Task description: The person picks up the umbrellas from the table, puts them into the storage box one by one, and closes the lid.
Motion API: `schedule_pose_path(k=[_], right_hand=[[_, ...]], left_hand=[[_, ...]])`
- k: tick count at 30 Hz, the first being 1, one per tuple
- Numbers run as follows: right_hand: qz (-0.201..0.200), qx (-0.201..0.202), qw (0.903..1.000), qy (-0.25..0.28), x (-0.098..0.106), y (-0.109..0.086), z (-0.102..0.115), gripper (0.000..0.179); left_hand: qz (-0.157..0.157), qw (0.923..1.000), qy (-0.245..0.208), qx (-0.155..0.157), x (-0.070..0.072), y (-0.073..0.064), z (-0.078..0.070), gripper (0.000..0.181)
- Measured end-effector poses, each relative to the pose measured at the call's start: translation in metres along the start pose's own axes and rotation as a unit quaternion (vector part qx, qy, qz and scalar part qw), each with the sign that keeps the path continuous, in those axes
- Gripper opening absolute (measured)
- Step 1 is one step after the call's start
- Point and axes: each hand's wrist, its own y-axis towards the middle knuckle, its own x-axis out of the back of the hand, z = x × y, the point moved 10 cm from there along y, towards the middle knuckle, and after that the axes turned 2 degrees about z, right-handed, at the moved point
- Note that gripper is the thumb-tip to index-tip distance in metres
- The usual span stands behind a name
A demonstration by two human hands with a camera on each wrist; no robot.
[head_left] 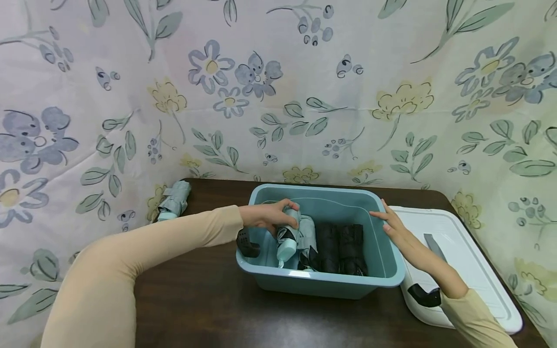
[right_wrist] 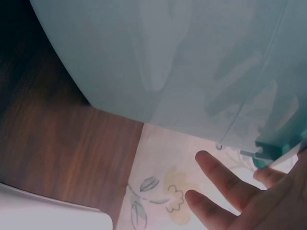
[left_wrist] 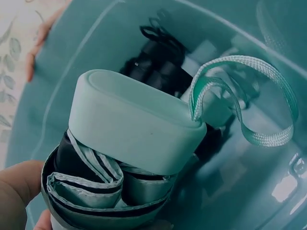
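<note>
My left hand (head_left: 271,215) grips a folded pale teal compact umbrella (head_left: 286,247) inside the blue-green plastic bin (head_left: 319,286). Its handle (left_wrist: 136,120) points down, and a woven wrist strap (left_wrist: 283,96) loops from it in the left wrist view. Right beside it lies another pale teal umbrella (head_left: 307,234). Two black folded umbrellas, one (head_left: 327,247) next to the other (head_left: 352,247), fill the bin's middle. At the bin's right rim, my right hand (head_left: 402,237) has its fingers spread and fairly straight; in the right wrist view its fingers (right_wrist: 230,182) extend along the bin's outer side.
One more pale teal folded umbrella (head_left: 175,197) lies at the back left of the dark wooden table (head_left: 196,290). A white lid (head_left: 474,270) with a grey strip lies right of the bin. Flowered cloth (head_left: 278,96) hangs behind the table.
</note>
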Motion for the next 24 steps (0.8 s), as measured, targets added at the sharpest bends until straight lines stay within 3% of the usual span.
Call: schedule_pose_path(k=[9,24], right_hand=[[0.001,-0.004,1.0,0.0,0.0,0.002,0.001,0.044],[0.003,-0.005,1.0,0.003,0.0,0.003,-0.001,0.044]], left_hand=[[0.009,0.9988,0.036,0.032,-0.006,0.016,0.014,0.055],[0.014,0.9952,0.078,0.056,-0.02,0.036,0.01,0.057]])
